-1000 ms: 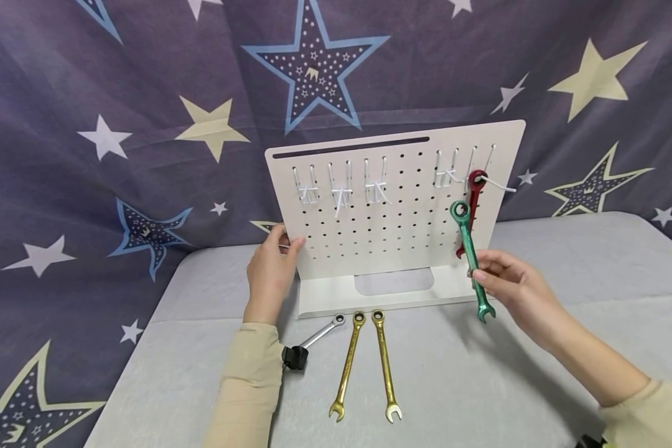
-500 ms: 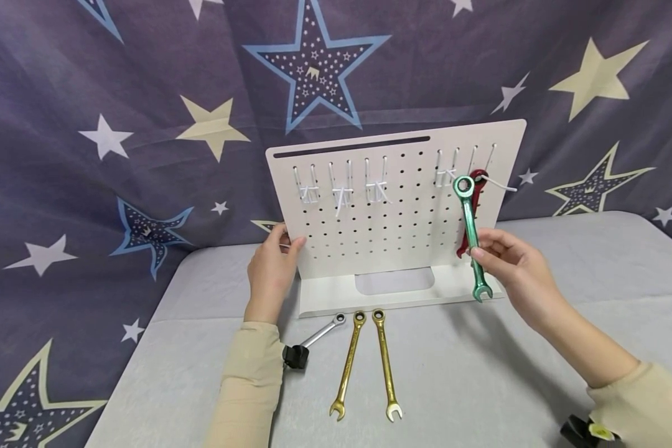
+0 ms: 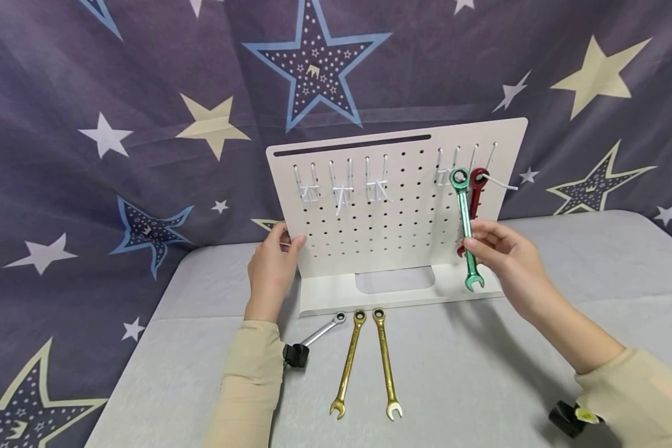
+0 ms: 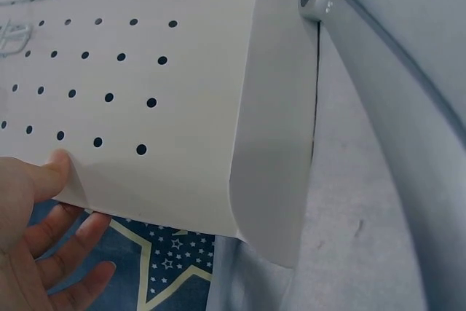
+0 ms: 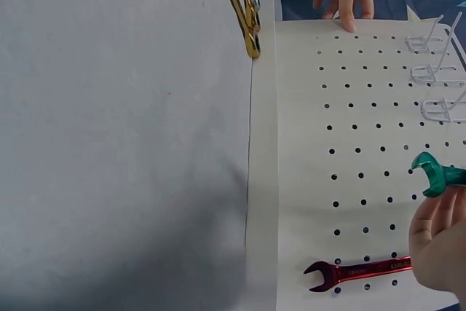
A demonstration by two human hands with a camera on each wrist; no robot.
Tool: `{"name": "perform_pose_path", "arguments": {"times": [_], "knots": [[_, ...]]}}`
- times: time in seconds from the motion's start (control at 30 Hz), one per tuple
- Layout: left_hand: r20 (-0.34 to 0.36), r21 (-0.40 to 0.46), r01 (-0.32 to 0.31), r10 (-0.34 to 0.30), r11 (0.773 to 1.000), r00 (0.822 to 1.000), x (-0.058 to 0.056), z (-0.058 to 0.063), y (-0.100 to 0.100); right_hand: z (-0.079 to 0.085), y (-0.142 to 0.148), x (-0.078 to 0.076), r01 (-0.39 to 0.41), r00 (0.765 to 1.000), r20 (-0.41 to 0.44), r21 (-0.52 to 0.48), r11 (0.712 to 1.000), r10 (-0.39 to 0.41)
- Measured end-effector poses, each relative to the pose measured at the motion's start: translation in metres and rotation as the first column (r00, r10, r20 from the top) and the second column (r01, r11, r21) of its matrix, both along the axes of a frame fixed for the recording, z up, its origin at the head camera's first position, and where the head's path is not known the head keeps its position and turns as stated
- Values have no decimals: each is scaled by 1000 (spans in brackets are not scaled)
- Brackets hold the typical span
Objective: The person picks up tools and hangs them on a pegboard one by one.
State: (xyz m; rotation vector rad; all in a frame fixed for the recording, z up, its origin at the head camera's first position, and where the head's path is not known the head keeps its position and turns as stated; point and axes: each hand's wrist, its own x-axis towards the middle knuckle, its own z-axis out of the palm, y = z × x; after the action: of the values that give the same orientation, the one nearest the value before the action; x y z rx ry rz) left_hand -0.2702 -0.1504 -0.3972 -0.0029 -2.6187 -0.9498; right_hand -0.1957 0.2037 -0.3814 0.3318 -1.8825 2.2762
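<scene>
The green wrench [image 3: 465,218] is up off the worktop [image 3: 437,373], ring end on top, in front of the pegboard [image 3: 470,132] toward its upper right corner. The right hand [image 3: 504,252] pinches it along the lower shank, thumb in front and fingers behind, open jaw pointing down. Its ring covers part of a white hook [image 3: 443,177]; whether the prong has entered the ring I can't make out from here. Just to the right, nearer the board's right edge, the red wrench [image 3: 475,198] hangs by its ring from another hook.

The step in hand looks like hanging the green wrench. The next move seems to call for centring the ring on the prong, then sliding it toward the board without nudging the red one.

At the board's lower left edge, the left hand [image 3: 272,264] grips the panel, thumb on the face, fingers behind, probably steadying it. Three more hooks [image 3: 343,196] line the upper left. Before the base's front edge lie two gold wrenches [image 3: 349,367] and a silver wrench [image 3: 323,331], partly hidden.
</scene>
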Motion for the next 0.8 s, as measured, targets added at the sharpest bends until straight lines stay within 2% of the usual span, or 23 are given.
{"name": "perform_pose_path", "arguments": {"times": [0.8], "knots": [[-15, -1, -6, 6, 1000, 1000, -1, -1, 0, -7, -11, -25, 81, 996, 28, 28, 996, -81]]}}
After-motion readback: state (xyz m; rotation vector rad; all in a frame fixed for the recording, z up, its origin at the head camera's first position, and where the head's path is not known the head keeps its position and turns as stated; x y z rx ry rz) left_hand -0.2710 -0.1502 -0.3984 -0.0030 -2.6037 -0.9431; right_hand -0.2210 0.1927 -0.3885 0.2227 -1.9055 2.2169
